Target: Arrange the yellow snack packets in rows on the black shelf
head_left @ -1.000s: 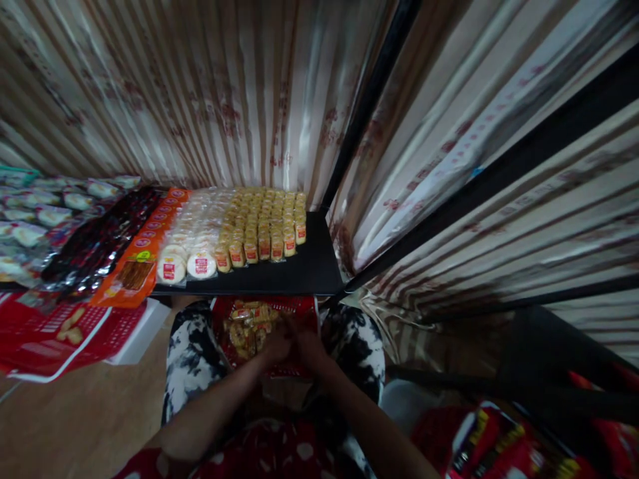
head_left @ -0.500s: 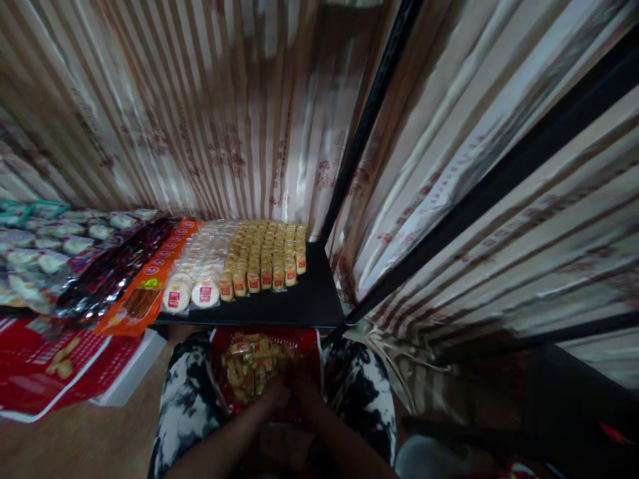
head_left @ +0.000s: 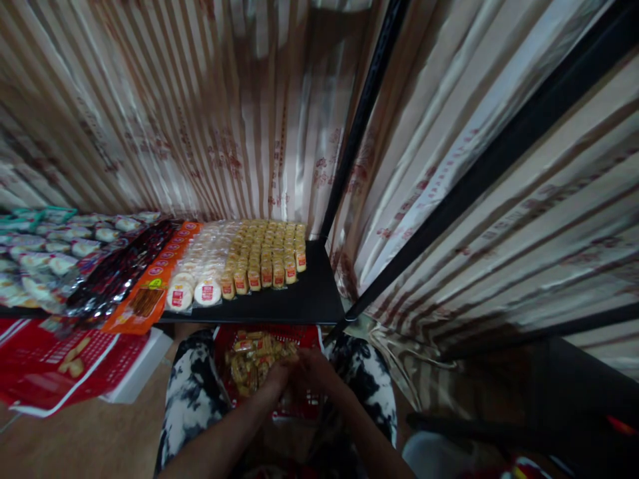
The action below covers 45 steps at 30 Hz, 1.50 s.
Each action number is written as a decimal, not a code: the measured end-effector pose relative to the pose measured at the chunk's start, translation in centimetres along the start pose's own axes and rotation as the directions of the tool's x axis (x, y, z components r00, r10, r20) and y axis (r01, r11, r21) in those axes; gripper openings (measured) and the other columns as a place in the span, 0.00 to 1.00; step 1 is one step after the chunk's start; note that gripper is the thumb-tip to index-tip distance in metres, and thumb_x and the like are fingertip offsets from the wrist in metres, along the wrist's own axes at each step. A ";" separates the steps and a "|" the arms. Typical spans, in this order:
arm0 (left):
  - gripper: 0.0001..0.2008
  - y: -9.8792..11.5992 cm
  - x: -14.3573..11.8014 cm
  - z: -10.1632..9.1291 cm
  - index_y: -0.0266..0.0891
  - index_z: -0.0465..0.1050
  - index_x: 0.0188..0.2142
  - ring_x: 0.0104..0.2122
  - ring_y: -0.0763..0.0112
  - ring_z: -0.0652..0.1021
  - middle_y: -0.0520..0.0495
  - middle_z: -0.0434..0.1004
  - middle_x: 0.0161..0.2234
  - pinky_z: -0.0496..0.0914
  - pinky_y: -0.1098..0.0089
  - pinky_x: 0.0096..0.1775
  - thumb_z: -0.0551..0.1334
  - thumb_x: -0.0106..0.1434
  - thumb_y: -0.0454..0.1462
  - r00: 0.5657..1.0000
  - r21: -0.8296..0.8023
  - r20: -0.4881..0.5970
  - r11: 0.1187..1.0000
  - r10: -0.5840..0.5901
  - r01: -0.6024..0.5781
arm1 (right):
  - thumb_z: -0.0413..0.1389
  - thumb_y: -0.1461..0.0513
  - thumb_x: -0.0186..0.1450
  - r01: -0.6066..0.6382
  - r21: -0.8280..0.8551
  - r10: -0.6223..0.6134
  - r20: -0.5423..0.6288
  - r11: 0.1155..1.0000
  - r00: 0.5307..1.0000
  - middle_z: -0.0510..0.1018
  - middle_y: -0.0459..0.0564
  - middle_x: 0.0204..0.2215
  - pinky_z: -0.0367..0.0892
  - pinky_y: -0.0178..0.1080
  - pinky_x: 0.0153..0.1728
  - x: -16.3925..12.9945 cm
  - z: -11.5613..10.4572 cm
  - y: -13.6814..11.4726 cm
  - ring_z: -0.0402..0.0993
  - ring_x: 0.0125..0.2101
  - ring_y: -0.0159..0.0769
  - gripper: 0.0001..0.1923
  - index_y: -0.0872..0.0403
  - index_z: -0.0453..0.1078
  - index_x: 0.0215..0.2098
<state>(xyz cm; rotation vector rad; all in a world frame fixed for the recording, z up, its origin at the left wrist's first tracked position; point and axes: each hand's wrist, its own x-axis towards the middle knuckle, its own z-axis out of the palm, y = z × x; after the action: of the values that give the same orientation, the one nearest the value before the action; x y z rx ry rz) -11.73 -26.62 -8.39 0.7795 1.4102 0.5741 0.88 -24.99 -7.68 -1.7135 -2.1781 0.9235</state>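
Observation:
Both hands are close together over an open red bag (head_left: 319,336) between the knees. Inside the bag lies a heap of small gold-wrapped snacks (head_left: 252,362). My left hand (head_left: 282,374) is at the right side of the heap, its fingers curled inward. My right hand (head_left: 313,366) meets it from the right, also with bent fingers. A bit of gold wrapping shows by the fingertips, but dim light and blur hide what each hand grips. Above the bag, rows of similar wrapped snacks (head_left: 267,263) stand on the black shelf (head_left: 309,299).
Left of those rows are round white wrapped crackers (head_left: 207,291), an orange snack packet (head_left: 144,299), dark shiny packets (head_left: 117,266) and several pale packets (head_left: 60,246). A large red package (head_left: 74,362) lies lower left. Black frame bars (head_left: 449,213) and curtains (head_left: 200,113) surround the shelf.
My hands have risen slightly toward the shelf and stay together over the bag. The view has shifted a little; the snacks on the shelf look unchanged.

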 end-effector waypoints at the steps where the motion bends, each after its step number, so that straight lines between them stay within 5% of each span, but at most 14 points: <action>1: 0.09 0.5 -0.2 0.1 0.38 0.70 0.27 0.27 0.68 0.76 0.51 0.73 0.21 0.69 0.70 0.31 0.61 0.55 0.42 1.000 -0.077 -0.008 0.997 0.013 -0.013 | 0.49 0.63 0.59 -0.006 0.041 0.006 -0.011 0.999 1.000 0.78 0.52 0.33 0.66 0.37 0.39 -0.1 -0.6 -0.2 0.72 0.36 0.38 0.13 0.55 0.73 0.38; 7: 0.11 4.6 -1.3 -0.5 0.38 0.66 0.32 0.21 0.77 0.71 0.56 0.68 0.22 0.66 0.76 0.26 0.65 0.49 0.36 0.977 -0.195 -0.183 0.970 0.112 -0.148 | 0.52 0.67 0.55 -0.005 0.405 0.050 -0.100 0.914 0.994 0.77 0.52 0.40 0.68 0.40 0.42 -0.1 -3.3 -1.8 0.73 0.39 0.37 0.20 0.53 0.69 0.46; 14: 0.12 7.4 -1.6 -1.7 0.38 0.65 0.34 0.21 0.79 0.70 0.57 0.67 0.22 0.64 0.78 0.25 0.63 0.48 0.32 0.938 -0.284 -0.181 0.897 0.296 -0.338 | 0.54 0.62 0.55 0.120 0.686 0.038 -0.211 0.718 0.977 0.73 0.50 0.43 0.71 0.39 0.43 0.0 -4.2 -3.4 0.73 0.41 0.34 0.23 0.51 0.66 0.50; 20: 0.16 9.3 -0.3 -1.9 0.38 0.64 0.38 0.21 0.78 0.71 0.56 0.69 0.23 0.65 0.78 0.24 0.64 0.49 0.35 0.908 -0.272 -0.199 0.869 0.369 -0.413 | 0.59 0.56 0.52 0.110 0.816 0.273 -0.312 0.567 0.910 0.75 0.53 0.41 0.70 0.43 0.45 1.3 -3.8 -3.3 0.74 0.41 0.38 0.25 0.53 0.66 0.48; 29: 0.18 12.3 2.0 -0.4 0.40 0.67 0.45 0.30 0.78 0.74 0.52 0.74 0.33 0.70 0.77 0.34 0.59 0.54 0.29 0.799 -0.002 -0.080 0.802 0.596 -0.598 | 0.59 0.55 0.51 0.175 0.755 0.310 -0.453 0.631 0.836 0.76 0.53 0.40 0.73 0.41 0.37 4.1 -6.1 -2.2 0.73 0.38 0.38 0.25 0.54 0.67 0.47; 37: 0.24 14.7 3.7 1.2 0.37 0.61 0.54 0.44 0.68 0.74 0.40 0.68 0.51 0.72 0.70 0.41 0.57 0.56 0.30 0.761 0.243 -0.159 0.772 0.629 -0.587 | 0.56 0.58 0.54 0.224 0.674 0.311 -0.576 0.704 0.756 0.77 0.53 0.38 0.71 0.43 0.42 8.9 -8.0 0.1 0.74 0.38 0.39 0.22 0.54 0.68 0.47; 41: 0.21 15.0 4.0 1.6 0.36 0.63 0.51 0.46 0.67 0.73 0.40 0.67 0.50 0.70 0.67 0.46 0.54 0.57 0.30 0.724 0.410 -0.174 0.717 0.668 -0.563 | 0.54 0.58 0.56 0.181 0.603 0.337 -0.640 0.777 0.690 0.76 0.52 0.39 0.70 0.43 0.41 11.9 -8.5 1.2 0.74 0.38 0.38 0.20 0.53 0.68 0.47; 45: 0.19 15.5 4.3 1.6 0.35 0.66 0.48 0.50 0.65 0.71 0.40 0.66 0.52 0.65 0.64 0.53 0.53 0.57 0.29 0.732 0.503 -0.146 0.688 0.665 -0.524 | 0.53 0.60 0.57 0.174 0.562 0.307 -0.656 0.809 0.689 0.73 0.52 0.40 0.71 0.40 0.38 14.6 -9.0 1.4 0.73 0.37 0.36 0.19 0.53 0.68 0.47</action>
<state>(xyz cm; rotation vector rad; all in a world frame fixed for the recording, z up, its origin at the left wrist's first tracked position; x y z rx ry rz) -8.21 -13.68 0.71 1.6153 1.5942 0.9480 2.39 -8.21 -4.47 -1.4729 -1.1346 0.6501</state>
